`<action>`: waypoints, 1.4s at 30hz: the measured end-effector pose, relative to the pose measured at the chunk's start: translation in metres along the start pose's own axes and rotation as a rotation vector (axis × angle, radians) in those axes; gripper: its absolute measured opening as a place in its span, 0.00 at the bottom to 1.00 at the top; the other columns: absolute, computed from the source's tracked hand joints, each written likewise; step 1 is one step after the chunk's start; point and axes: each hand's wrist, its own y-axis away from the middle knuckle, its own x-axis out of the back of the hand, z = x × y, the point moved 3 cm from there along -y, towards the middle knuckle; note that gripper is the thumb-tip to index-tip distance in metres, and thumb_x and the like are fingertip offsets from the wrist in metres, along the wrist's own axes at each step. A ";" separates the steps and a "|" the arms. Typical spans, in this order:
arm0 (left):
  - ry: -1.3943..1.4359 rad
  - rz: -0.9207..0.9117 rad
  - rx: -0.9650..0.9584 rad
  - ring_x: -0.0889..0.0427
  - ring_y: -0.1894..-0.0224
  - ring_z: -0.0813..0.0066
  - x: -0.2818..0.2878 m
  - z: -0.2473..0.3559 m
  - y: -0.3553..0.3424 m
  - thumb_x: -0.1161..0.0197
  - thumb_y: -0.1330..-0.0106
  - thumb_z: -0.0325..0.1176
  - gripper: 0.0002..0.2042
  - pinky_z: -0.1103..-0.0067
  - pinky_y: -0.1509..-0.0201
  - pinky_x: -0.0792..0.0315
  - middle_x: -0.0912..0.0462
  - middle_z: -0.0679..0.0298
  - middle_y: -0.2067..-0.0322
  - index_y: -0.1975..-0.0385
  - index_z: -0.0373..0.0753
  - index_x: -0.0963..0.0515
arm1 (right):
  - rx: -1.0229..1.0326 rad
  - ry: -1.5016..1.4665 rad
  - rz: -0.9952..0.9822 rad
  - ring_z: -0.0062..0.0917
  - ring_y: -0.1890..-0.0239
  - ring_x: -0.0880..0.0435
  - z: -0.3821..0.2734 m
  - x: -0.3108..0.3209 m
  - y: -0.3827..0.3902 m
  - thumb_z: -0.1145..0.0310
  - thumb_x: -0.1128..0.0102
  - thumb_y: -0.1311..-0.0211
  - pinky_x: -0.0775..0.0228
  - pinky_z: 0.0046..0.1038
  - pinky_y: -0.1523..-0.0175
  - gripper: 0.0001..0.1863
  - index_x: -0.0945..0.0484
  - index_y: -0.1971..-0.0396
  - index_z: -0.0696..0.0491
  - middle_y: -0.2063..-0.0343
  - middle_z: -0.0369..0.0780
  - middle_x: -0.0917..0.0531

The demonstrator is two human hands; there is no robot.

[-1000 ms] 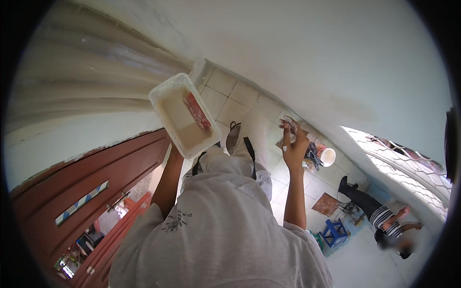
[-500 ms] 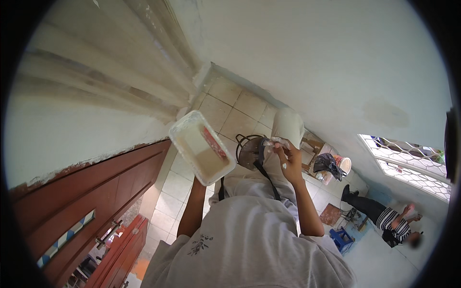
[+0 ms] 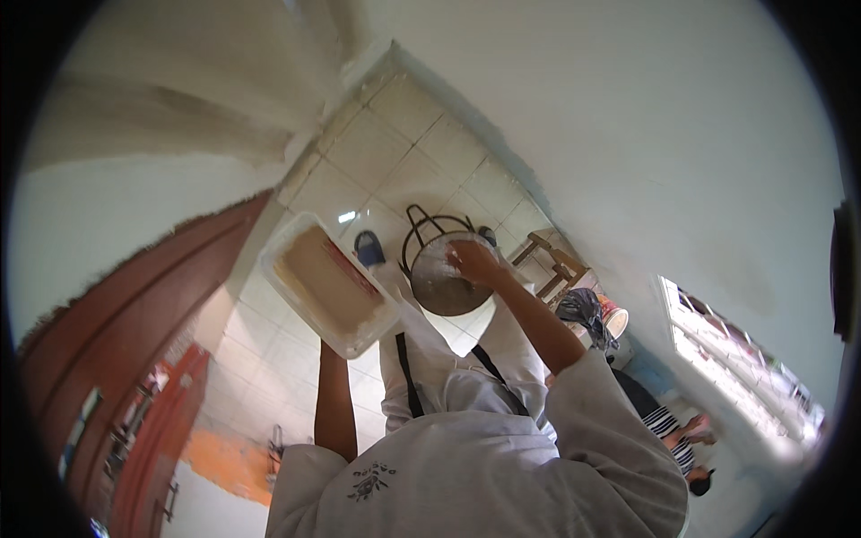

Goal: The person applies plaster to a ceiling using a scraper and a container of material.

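A white rectangular plastic tub (image 3: pixel 296 305) is held up on the left, with pale creamy paste and a long red strip (image 3: pixel 354 267) along its inner side. My left forearm (image 3: pixel 335 403) rises beneath it; the hand supporting the tub is hidden behind it. My right hand (image 3: pixel 473 262) is down at the round, dusty seat of a stool (image 3: pixel 448 296) with black tubular legs. Its fingers are bent and smeared with white; whatever they hold is too blurred to make out.
A brown wooden frame (image 3: pixel 552 264), a black plastic bag (image 3: pixel 583 309) and a bucket (image 3: pixel 615 321) stand to the right. Beyond them is another person in a striped top (image 3: pixel 662 421), by a grilled window (image 3: pixel 726 350). A red-brown door (image 3: pixel 143 296) is at left.
My right hand has gone from in front of me down to the stool seat. The tub has shifted left and tilted, and the whole view has swung so more floor shows.
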 end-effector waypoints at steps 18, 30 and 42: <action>0.475 0.059 -0.170 0.36 0.31 0.36 0.030 -0.161 -0.015 0.48 0.24 0.54 0.39 0.43 0.27 0.40 0.42 0.39 0.29 0.23 0.39 0.53 | 0.181 0.271 -0.398 0.40 0.48 0.17 0.111 -0.190 -0.148 0.58 0.27 0.44 0.25 0.51 0.43 0.22 0.19 0.53 0.53 0.55 0.45 0.16; 0.766 -0.156 -0.063 0.39 0.28 0.37 0.038 -0.151 -0.030 0.51 0.24 0.56 0.41 0.48 0.26 0.39 0.39 0.30 0.34 0.24 0.31 0.55 | 0.135 -0.046 -0.131 0.45 0.46 0.20 0.116 -0.153 -0.229 0.57 0.26 0.44 0.34 0.59 0.44 0.22 0.21 0.56 0.55 0.55 0.47 0.17; 0.572 0.030 -0.092 0.38 0.29 0.34 0.070 -0.126 -0.014 0.49 0.26 0.59 0.44 0.46 0.27 0.41 0.39 0.30 0.34 0.24 0.31 0.55 | 0.011 0.133 0.086 0.44 0.38 0.24 0.060 -0.079 -0.320 0.59 0.37 0.32 0.38 0.55 0.35 0.27 0.29 0.38 0.56 0.43 0.49 0.23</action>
